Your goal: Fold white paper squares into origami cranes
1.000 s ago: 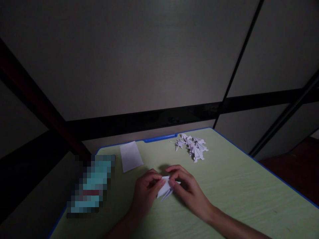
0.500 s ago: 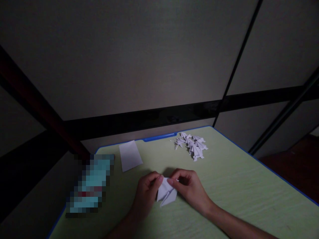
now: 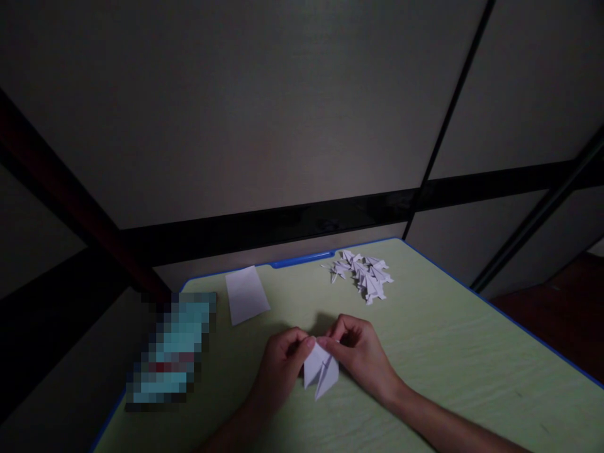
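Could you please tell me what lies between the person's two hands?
In the head view, folded white paper lies between the left hand and the right hand, pinched near its upper edge by both, two pointed flaps showing below.

The left forearm (image 3: 236, 428) rises dimly from the bottom edge and slants up and rightward through the wrist (image 3: 260, 397) to the left hand (image 3: 282, 358), whose thumb (image 3: 302, 354) angles up toward a bent index finger (image 3: 296, 332) in a pinch. From the lower right, the longer visible right forearm (image 3: 438, 412) runs up and leftward to the right hand (image 3: 361, 352), its thumb (image 3: 334, 350) pointing left beneath curled fingers (image 3: 349, 321), also pinching. Both thumb tips sit near each other, backs of the hands facing outward, with the remaining fingers mostly hidden.
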Demonstrator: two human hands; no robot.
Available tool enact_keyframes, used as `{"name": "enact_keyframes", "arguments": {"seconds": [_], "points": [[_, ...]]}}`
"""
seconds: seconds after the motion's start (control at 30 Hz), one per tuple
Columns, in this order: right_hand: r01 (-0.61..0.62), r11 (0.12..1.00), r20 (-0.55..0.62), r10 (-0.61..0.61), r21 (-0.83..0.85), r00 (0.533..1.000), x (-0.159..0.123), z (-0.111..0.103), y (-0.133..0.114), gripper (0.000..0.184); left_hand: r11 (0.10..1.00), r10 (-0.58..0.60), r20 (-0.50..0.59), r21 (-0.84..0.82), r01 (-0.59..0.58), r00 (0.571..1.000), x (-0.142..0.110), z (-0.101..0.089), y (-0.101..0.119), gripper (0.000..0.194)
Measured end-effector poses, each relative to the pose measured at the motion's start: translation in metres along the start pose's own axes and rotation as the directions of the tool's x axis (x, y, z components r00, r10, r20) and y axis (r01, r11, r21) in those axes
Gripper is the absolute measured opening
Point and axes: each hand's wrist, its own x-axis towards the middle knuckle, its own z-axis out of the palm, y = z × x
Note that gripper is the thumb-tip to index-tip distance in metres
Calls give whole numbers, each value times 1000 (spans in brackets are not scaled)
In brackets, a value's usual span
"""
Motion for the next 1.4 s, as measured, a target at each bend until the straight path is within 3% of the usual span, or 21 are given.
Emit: {"name": "enact_keyframes", "arguments": {"seconds": [0.27, 0.4, 0.5, 0.63, 0.83, 1.03, 1.4], "points": [[62, 998, -29, -62, 26, 998, 2, -1, -2, 33, 997, 1, 63, -77, 3, 998, 2, 1, -7, 19], [5, 987, 101, -22, 163, 995, 5, -1, -3, 31, 996, -5, -7, -85, 4, 1000, 1, -1, -8, 21], [-61, 984, 198, 27, 168, 980, 7, -2, -3, 33, 996, -13, -48, -94, 8, 999, 0, -3, -7, 22], [-59, 987, 182, 31, 148, 983, 7, -2, -3, 32, 992, -34, -61, -125, 27, 998, 0, -3, -5, 23], [-4, 994, 103, -7, 106, 995, 5, -1, -1, 31, 974, -85, 100, -200, 104, 991, -3, 2, 2, 22], [31, 995, 58, -37, 94, 998, 5, -3, 4, 27, 975, -120, 113, -172, 139, 986, -4, 6, 3, 29], [-26, 1000, 242, 25, 0, 970, 7, -3, 4, 29, 977, -61, 135, -197, 87, 989, 1, -1, -5, 26]]}}
